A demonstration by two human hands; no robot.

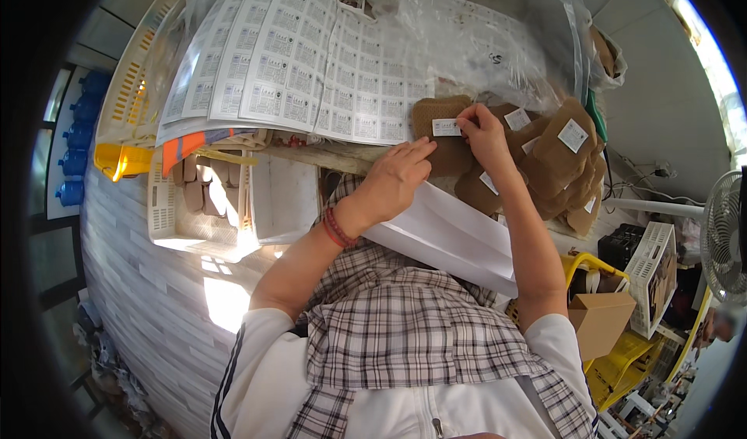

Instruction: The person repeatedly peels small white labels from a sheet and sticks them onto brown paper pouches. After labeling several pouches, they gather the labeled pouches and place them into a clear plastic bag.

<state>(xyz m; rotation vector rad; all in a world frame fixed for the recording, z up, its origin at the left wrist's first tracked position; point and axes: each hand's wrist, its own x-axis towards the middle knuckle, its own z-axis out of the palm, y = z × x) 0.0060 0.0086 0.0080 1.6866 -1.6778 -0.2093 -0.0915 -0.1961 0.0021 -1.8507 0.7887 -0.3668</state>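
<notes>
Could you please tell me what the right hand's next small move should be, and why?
I would probably have the right hand press the white label flat: that hand pinches the label's right end, the label lies across the textured brown pad, and the left hand is at the pad's lower left.

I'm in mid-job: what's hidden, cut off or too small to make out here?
All in the head view:
Right end of the white label: covered by the right hand.
Palm of the left hand: turned down, hidden by the hand's back.
Print on the label sheets: too small to read.
Outer side of the electric fan: cut off by the right edge.
</notes>
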